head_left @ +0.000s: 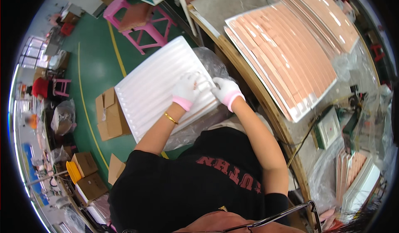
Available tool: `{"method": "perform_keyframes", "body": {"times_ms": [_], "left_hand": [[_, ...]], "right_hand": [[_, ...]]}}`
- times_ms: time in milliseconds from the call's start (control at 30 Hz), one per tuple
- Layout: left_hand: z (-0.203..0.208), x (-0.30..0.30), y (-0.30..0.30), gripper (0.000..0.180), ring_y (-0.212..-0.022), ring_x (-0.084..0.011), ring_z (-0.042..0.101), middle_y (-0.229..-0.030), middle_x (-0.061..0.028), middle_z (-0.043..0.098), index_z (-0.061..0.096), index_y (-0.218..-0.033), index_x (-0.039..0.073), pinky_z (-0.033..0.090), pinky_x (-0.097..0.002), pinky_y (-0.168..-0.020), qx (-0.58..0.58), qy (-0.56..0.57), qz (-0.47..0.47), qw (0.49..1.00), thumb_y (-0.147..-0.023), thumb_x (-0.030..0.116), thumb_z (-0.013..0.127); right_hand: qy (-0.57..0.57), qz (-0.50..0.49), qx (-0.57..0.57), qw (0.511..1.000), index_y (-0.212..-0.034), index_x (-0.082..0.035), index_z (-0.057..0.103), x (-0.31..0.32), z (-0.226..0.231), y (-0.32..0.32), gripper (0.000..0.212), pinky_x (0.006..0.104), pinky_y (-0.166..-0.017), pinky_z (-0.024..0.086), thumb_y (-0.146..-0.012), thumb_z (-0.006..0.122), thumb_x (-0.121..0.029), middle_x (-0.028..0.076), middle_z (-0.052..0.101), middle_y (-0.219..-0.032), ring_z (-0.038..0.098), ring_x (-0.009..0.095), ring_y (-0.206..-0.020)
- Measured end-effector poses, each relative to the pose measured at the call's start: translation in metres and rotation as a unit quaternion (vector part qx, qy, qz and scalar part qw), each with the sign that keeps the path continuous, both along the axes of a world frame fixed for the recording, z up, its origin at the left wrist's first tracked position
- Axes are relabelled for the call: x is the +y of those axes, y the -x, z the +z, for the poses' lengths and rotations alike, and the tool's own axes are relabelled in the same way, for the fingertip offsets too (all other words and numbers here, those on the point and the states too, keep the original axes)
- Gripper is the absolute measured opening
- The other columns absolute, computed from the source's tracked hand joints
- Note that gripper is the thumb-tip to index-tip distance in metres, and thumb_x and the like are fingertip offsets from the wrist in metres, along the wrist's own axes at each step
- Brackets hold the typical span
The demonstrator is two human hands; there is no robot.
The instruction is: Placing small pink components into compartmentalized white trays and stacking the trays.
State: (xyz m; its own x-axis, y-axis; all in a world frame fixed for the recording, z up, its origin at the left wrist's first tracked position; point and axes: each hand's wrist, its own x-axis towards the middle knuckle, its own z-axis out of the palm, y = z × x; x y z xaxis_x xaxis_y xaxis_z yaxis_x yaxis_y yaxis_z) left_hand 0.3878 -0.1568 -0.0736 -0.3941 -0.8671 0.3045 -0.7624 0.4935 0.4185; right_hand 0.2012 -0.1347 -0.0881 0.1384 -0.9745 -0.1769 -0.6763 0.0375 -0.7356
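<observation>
Fitting is seemingly being done on white ribbed tray (151,77), left hand (186,87) and right hand (227,91) curled, holds unclear, alignment likely needed next.

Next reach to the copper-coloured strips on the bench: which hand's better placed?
Likely the right hand: it's nearer the copper-coloured strips, at the white tray's bench-side edge. The left hand is farther off, over the tray, and would probably have to pass the right.
</observation>
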Motion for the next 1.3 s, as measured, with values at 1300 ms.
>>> {"method": "perform_keyframes", "body": {"times_ms": [1300], "left_hand": [[0.270,-0.068,0.079,0.023,-0.071,-0.0267,0.062,-0.076,-0.0123,0.064,0.066,-0.093,0.004,0.050,-0.0359,-0.069,-0.453,-0.050,-0.309,0.834,-0.076,0.018,0.062]], "right_hand": [[0.049,-0.033,-0.577,0.815,-0.122,0.000,0.054,0.007,0.117,0.026,0.039,0.0170,-0.061,0.043,-0.089,0.062,-0.019,0.001,0.061,-0.091,0.054,0.004,-0.070]]}}
